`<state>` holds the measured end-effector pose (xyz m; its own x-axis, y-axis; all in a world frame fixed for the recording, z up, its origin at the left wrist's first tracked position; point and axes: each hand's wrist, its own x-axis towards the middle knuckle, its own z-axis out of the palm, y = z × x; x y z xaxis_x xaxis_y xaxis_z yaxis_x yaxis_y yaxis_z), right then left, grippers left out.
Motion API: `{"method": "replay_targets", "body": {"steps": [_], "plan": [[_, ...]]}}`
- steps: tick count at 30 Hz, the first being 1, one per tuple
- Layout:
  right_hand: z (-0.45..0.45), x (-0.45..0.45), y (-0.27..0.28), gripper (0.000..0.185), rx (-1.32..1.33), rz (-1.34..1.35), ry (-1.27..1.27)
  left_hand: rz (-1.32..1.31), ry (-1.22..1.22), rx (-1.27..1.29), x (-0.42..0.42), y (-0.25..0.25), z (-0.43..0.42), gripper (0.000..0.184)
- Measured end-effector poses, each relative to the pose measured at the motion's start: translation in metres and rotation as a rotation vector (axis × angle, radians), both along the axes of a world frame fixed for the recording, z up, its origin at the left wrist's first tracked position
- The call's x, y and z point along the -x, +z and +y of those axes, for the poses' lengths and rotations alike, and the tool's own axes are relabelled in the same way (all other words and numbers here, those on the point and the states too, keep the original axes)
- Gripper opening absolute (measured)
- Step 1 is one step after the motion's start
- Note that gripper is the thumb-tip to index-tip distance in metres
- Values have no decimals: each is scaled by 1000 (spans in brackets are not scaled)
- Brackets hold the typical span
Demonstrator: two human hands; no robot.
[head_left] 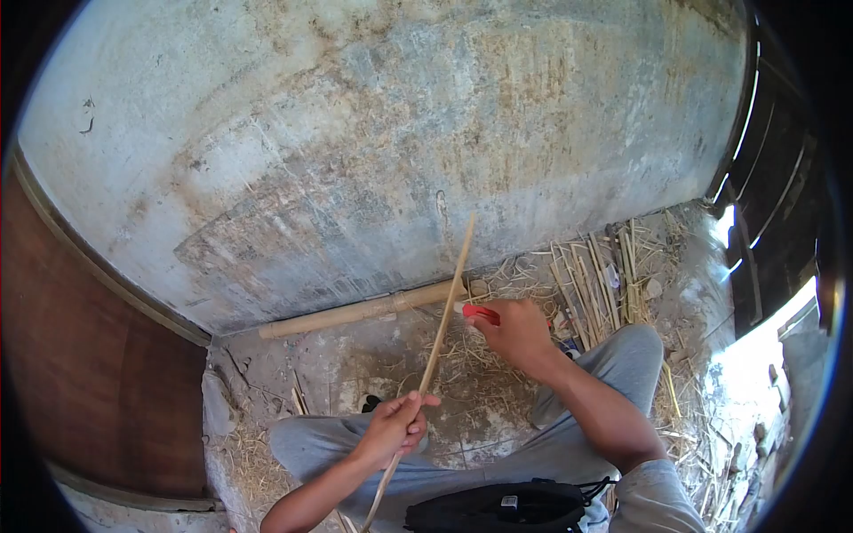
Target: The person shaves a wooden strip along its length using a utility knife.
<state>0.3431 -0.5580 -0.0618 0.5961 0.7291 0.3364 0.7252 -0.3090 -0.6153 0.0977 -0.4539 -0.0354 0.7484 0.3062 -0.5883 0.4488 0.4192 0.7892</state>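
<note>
My left hand (399, 428) is closed around a long, thin bamboo strip (442, 333), which slants up and away in front of me. The strip's lower end passes below the hand toward the bottom edge of the view. In my right hand (520, 336) is a small red-handled cutter (481, 314), gripped in a fist. Its pale tip points left and is close to the middle of the strip; whether it touches cannot be made out. Most of the handle is hidden by the fingers.
A thick bamboo pole (355, 314) lies along the foot of the stained wall (400, 160). Several split bamboo sticks (591, 284) lie at the right among shavings (480, 364). A black bag (498, 508) rests at my lap. A brown wooden panel (98, 346) stands left.
</note>
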Motion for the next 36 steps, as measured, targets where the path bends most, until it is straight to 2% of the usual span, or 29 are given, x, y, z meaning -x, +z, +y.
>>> {"method": "replay_targets", "body": {"steps": [2, 3, 5, 9, 11, 17, 26, 29, 36], "plan": [[-1, -1, 8, 31, -18, 161, -71, -2, 20, 10, -9, 4, 6, 45], [0, -1, 12, 31, -18, 161, -67, -31, 25, 63, -15, 7, 9, 45], [2, -1, 20, 29, -90, 392, -34, -62, 28, 114, -26, 7, 13, 44], [0, 12, 30, 28, -86, 381, 36, -119, 96, 157, -47, 2, 20, 34], [1, 17, 22, 27, -189, 276, 149, -120, 116, 182, -50, 1, 25, 32], [2, 23, 13, 23, -232, 132, 272, -129, 115, 267, -51, -12, 29, 28], [6, 34, 4, 23, -256, -91, 212, -180, 144, 369, -40, -12, 26, 27], [4, 26, 10, 22, -194, -121, 163, -159, 121, 384, -35, 1, 18, 27], [17, 21, 11, 21, -263, -118, 112, -101, 97, 442, -27, 7, 22, 28]]}}
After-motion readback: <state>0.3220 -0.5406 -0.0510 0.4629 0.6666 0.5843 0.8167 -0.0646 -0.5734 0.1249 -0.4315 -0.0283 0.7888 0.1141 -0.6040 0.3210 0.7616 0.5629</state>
